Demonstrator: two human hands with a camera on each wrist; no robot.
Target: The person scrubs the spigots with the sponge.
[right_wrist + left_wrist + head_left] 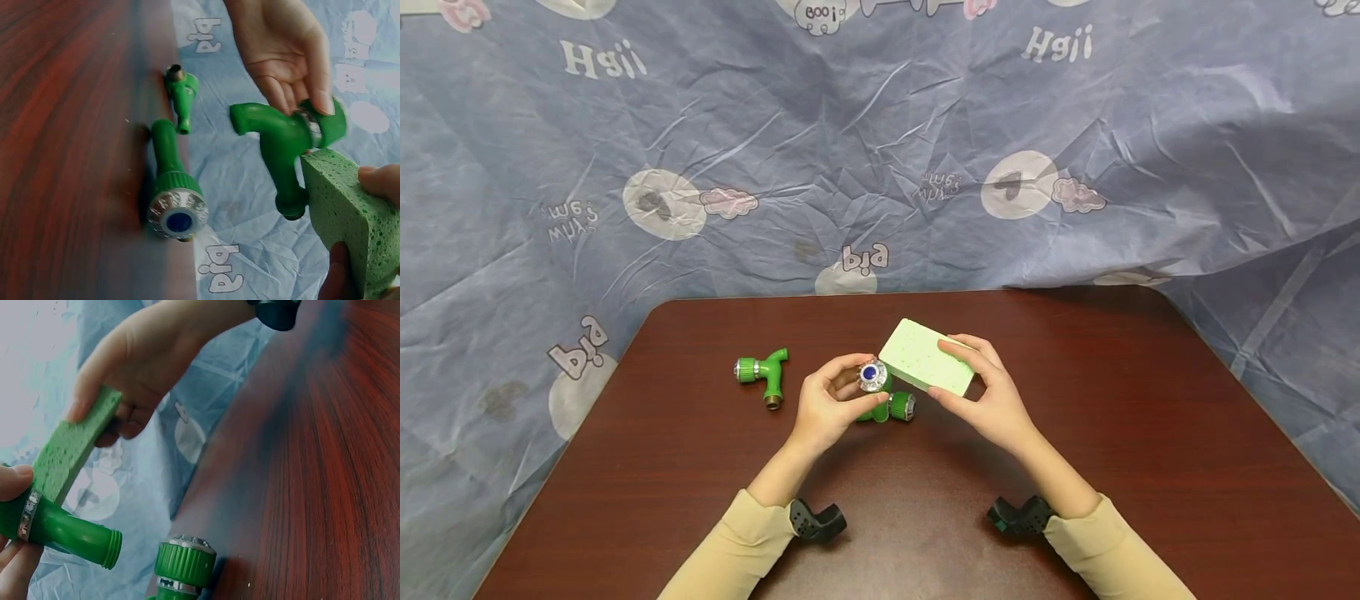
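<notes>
My left hand [823, 408] grips a green plastic tap [873, 377] by its ribbed knob, raised over the table. The knob's silver cap with a blue centre faces up in the head view. In the right wrist view the tap's curved spout [250, 115] points away from the palm. My right hand [1000, 408] holds a light green sponge [928, 358] between thumb and fingers. The sponge's edge meets the held tap near its knob, as the left wrist view shows. Below the hands lies a second green tap [901, 406], partly hidden by the left hand.
A third green tap [767, 371] with a brass-coloured threaded end lies on the table, left of the hands. The dark red wooden table [1075, 500] reaches back to a grey-blue printed cloth [850, 150]. A black wrist camera [816, 522] sits on the left sleeve.
</notes>
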